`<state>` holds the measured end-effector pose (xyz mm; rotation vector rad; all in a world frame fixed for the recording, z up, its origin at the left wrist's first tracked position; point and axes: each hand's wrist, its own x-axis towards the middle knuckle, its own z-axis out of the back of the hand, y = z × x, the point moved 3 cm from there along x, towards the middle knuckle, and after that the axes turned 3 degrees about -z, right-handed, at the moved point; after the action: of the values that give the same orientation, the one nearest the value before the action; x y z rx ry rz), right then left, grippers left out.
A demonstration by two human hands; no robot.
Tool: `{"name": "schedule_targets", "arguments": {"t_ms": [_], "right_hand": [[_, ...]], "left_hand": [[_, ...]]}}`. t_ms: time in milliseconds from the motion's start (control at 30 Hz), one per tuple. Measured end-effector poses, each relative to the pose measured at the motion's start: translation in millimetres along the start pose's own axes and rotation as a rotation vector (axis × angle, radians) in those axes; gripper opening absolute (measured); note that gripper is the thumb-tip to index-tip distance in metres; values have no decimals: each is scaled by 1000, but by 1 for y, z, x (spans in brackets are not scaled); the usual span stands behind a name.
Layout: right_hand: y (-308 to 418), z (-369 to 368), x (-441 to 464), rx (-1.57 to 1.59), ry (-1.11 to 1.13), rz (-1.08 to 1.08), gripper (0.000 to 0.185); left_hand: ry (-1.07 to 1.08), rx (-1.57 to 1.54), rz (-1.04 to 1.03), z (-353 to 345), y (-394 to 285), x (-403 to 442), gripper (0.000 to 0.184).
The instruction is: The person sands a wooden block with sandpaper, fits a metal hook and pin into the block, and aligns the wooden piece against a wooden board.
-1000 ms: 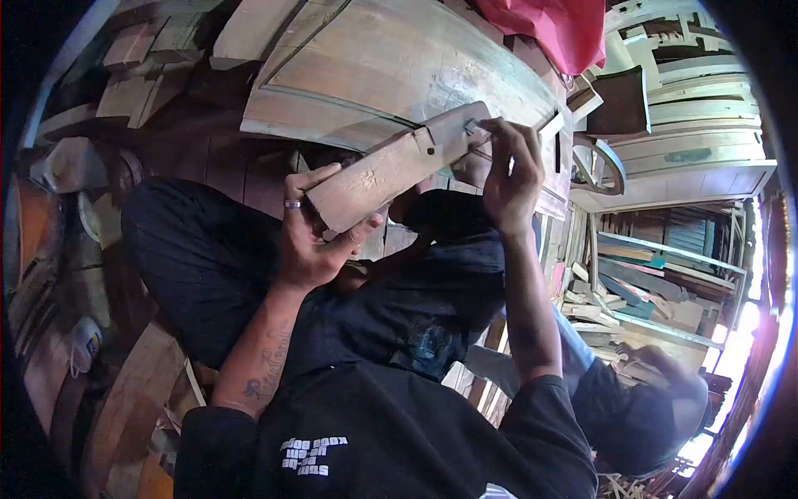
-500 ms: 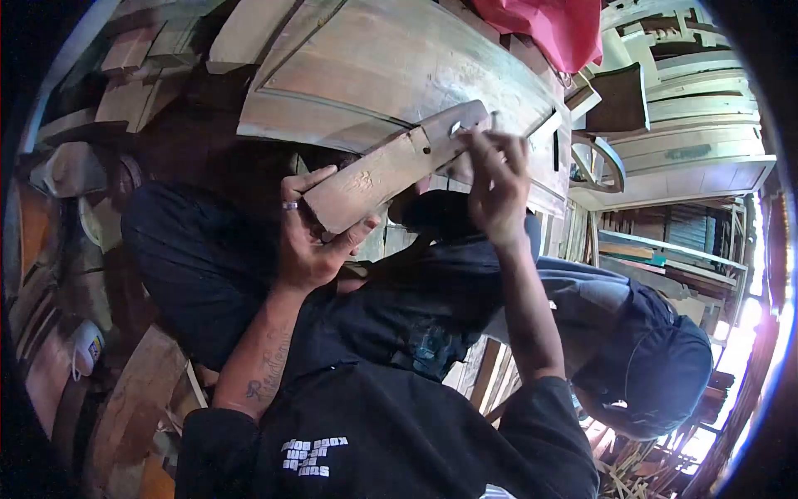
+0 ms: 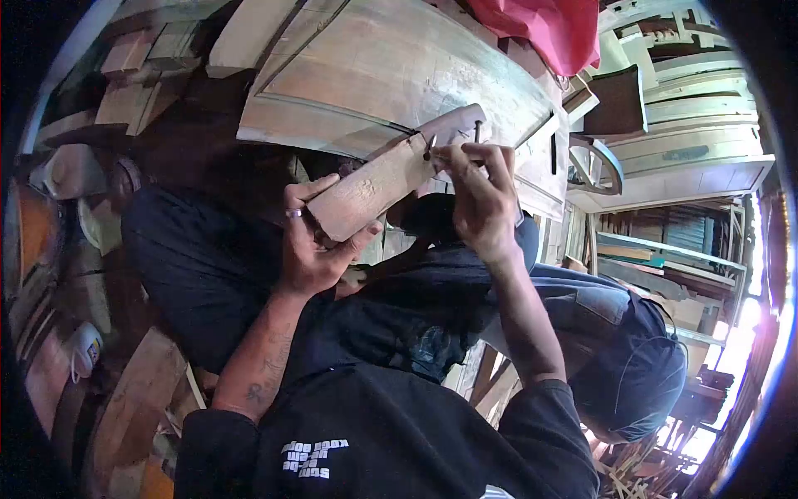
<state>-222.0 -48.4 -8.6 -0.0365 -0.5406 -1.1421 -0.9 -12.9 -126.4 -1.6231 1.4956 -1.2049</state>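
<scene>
My left hand [image 3: 314,249], with a ring on one finger, is closed around the near end of a long wooden block [image 3: 366,190]. The block is tilted, its far end over a wooden panel. A dark hole and a notch show near its middle. At that hole, my right hand [image 3: 484,200] has its fingertips pinched together; a small thin piece seems to be between them, too small to name. Just beyond those fingers, a slim dark metal pin with a flat head [image 3: 478,131] stands up near the block's far end.
The wide wooden panel [image 3: 349,75] lies ahead, with pink-red cloth [image 3: 549,33] at its far side. Wood offcuts [image 3: 129,100] are stacked on the left, near a white container [image 3: 86,351]. A person in a dark cap [image 3: 640,387] is close on my right.
My right hand has shifted left along the block, from its far end to the hole. The upright pin is now visible. My left hand keeps its hold, and the capped person has moved slightly.
</scene>
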Motion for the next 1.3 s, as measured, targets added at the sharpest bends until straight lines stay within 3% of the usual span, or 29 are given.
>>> {"name": "schedule_targets", "arguments": {"t_ms": [67, 100, 167, 233, 300, 367, 433, 567, 667, 833, 900, 933, 967, 1100, 1167, 1233, 1300], "right_hand": [[-17, 2, 4, -36, -42, -85, 39], [-29, 4, 8, -18, -50, -238, 40], [-23, 1, 6, -78, -59, -204, 39], [5, 2, 5, -12, 34, -39, 36], [-7, -1, -2, -22, 12, -38, 34], [-22, 7, 12, -1, -36, -271, 33], [-32, 1, 10, -61, -104, -263, 34], [-5, 0, -1, 73, 56, -13, 50], [-38, 0, 6, 116, -71, -355, 49], [0, -2, 3, 46, 35, -46, 47], [-23, -2, 5, 107, -12, -181, 49], [-36, -2, 7, 198, -39, -410, 48], [-35, -1, 7, 57, -62, -314, 38], [18, 1, 5, 63, 57, -53, 39], [-5, 1, 4, 16, -28, -88, 36], [-28, 2, 10, -23, -113, -302, 32], [-17, -1, 4, -38, -83, -208, 34]], "left_hand": [[16, -13, 21, -2, -2, -1, 75], [22, -21, 26, -3, -2, -1, 74], [21, -76, 50, 0, 3, -4, 74], [37, -135, 79, 0, 2, -1, 73], [47, -135, 58, 1, -1, -1, 73], [42, -117, 95, 0, -5, -4, 72], [43, -97, 112, 1, -3, -3, 71], [53, -206, 75, 0, -1, 0, 73], [15, -93, 40, 0, -1, -3, 74], [26, -65, -4, 4, -3, -2, 74], [26, -56, 36, 4, -3, -6, 74], [19, -44, 56, 4, -3, -5, 74], [14, -44, 52, 3, -3, -6, 74], [23, -100, -1, 4, -6, -2, 75], [-3, -163, 50, 3, -6, -4, 75], [-4, -80, 31, 4, -4, -7, 75], [11, 0, -7, 5, -5, -4, 75]]}}
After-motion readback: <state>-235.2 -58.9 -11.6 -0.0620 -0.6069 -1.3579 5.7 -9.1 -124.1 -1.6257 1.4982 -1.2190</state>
